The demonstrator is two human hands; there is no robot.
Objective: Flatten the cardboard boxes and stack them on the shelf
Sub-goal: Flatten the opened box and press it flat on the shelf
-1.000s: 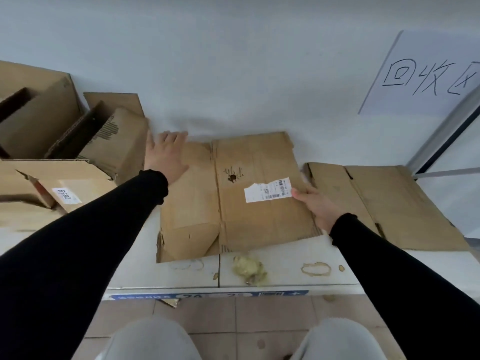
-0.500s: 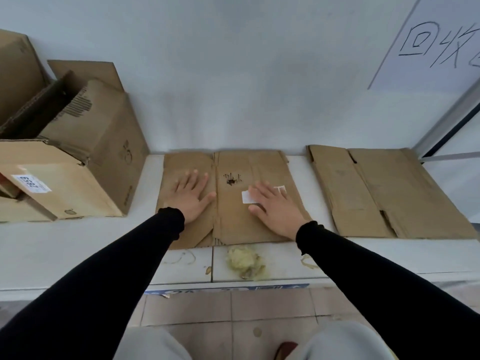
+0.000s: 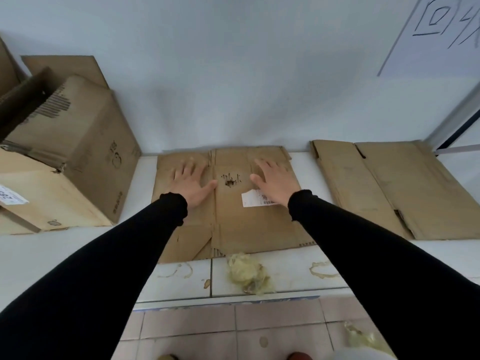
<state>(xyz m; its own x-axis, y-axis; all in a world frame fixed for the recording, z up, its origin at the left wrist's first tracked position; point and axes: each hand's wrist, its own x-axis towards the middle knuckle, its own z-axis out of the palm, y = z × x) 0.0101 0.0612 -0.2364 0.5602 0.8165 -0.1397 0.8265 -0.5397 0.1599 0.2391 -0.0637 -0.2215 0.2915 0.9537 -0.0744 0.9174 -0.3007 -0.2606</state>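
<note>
1. Shelf [image 3: 78, 245]: white, along the wall.
2. Boxes [image 3: 78, 157]: unflattened, at left.
3. Flat box [image 3: 244, 224]: centre of shelf; another flat sheet [image 3: 389, 188] lay right.
4. Left hand [image 3: 191, 184], right hand [image 3: 274, 181]: fingers spread flat, pressing the flat box.

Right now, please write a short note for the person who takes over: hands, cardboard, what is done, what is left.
Left hand and right hand: both open, pressing flat on the middle flattened box on the white shelf.
A second flattened box lies apart, to the right.
Done: two boxes flat on the shelf, side by side.
Left: the unflattened boxes on the left still need flattening; then stack all in one pile.
</note>
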